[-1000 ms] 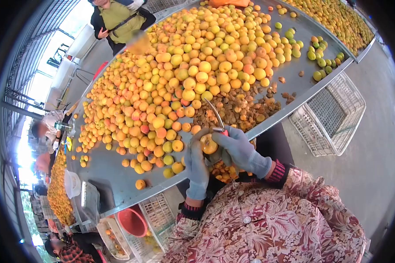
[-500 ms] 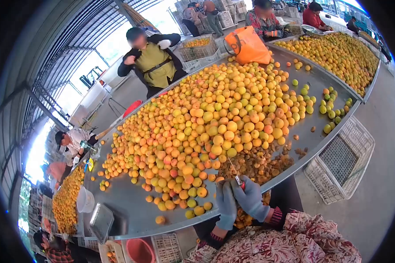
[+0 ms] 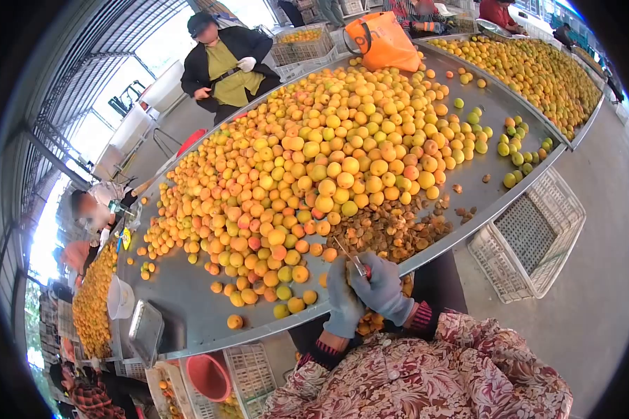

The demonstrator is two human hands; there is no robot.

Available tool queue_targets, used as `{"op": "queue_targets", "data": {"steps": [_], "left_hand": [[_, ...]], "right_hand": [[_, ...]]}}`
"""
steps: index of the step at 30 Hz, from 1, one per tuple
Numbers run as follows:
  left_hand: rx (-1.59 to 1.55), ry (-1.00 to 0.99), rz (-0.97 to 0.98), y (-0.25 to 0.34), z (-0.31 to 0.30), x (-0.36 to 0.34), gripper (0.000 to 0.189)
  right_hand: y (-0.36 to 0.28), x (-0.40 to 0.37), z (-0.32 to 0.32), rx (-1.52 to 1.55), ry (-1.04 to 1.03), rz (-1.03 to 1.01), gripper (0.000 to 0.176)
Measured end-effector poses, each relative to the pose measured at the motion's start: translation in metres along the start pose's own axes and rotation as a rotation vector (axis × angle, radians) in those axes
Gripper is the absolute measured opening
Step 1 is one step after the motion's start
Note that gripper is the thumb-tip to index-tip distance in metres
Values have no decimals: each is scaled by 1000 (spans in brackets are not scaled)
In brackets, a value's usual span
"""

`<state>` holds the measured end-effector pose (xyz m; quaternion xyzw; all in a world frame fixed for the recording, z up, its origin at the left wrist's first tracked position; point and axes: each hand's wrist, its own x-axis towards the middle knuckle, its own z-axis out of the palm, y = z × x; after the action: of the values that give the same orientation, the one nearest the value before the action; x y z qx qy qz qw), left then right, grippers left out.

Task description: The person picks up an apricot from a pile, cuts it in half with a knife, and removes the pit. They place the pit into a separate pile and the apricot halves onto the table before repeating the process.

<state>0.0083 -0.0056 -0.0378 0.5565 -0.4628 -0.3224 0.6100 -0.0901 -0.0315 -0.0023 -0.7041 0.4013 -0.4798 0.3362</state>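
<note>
Gloved in grey, my left hand (image 3: 342, 300) is closed at the table's near edge, around something I cannot make out. Pressed against it, my right hand (image 3: 382, 288) grips a knife (image 3: 360, 266) with a red handle, its thin blade pointing up and left. Just beyond the hands lies a pile of brown, opened fruit pieces (image 3: 377, 227). A large heap of orange and yellow fruit (image 3: 300, 160) covers much of the metal table (image 3: 210, 307). Halved fruit (image 3: 370, 322) shows below my hands.
An orange bag (image 3: 381, 42) stands at the table's far edge. White crates (image 3: 528, 237) sit at right. A red bucket (image 3: 208, 377), metal tray (image 3: 145, 332) and white tub (image 3: 120, 299) are at lower left. A person (image 3: 227, 66) stands across the table; others work around.
The view has tilted and shifted, so the table sits higher and further left. The person across has lowered their arms. My hands remain together with the knife.
</note>
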Motion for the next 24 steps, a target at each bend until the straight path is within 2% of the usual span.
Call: {"op": "queue_targets", "data": {"steps": [1, 2, 3, 4, 5, 7, 8, 10, 11, 13, 14, 16, 17, 18, 19, 20, 21, 22, 23, 24], "left_hand": [[0, 1, 3, 9, 3, 2, 16], [250, 102, 126, 23, 6, 4, 17], [500, 206, 254, 30, 8, 7, 19], [188, 234, 90, 29, 8, 10, 20], [187, 234, 91, 26, 8, 9, 20], [403, 213, 234, 21, 6, 7, 21], [400, 210, 238, 22, 7, 6, 21], [238, 176, 27, 23, 10, 2, 20], [237, 175, 21, 20, 9, 2, 20], [657, 197, 519, 11, 5, 1, 22], [799, 217, 566, 14, 5, -1, 26], [722, 168, 503, 6, 3, -3, 27], [639, 130, 467, 5, 2, 0, 27], [721, 127, 568, 6, 1, -1, 27], [719, 95, 534, 1, -1, -5, 27], [829, 166, 568, 0, -1, 0, 25], [947, 237, 592, -4, -2, -1, 24], [957, 217, 552, 3, -3, -2, 24], [389, 189, 204, 20, -1, 4, 21], [-183, 160, -128, 33, -1, 11, 19]], "right_hand": [[1, 0, 2, -9, 0, 9, 14], [3, -1, 6, -5, 0, 4, 14], [6, 1, 10, 312, -19, 225, 14], [8, 2, 11, 624, -41, 449, 13], [4, 4, 11, 623, -41, 448, 13], [-6, 10, 11, 855, 26, 592, 15], [-1, 9, 14, 854, 30, 587, 15], [15, 4, 25, 879, 71, 529, 16], [13, 3, 23, 875, 72, 535, 16], [6, 5, 18, 854, 18, 686, 17], [2, 3, 16, 850, 18, 705, 17], [-5, 6, 14, 952, 68, 842, 15], [-6, 11, 13, 951, 69, 844, 15], [-6, 16, 13, 1020, 36, 852, 14], [-4, 8, 10, 1087, 24, 895, 13], [-10, 9, 1, 871, -15, 727, 11], [-5, 9, 2, 985, -36, 802, 14], [-9, 13, -2, 998, -82, 920, 15], [-13, 19, -6, 1015, -130, 1017, 17], [-10, 20, -5, 1017, -132, 1022, 17]]}}
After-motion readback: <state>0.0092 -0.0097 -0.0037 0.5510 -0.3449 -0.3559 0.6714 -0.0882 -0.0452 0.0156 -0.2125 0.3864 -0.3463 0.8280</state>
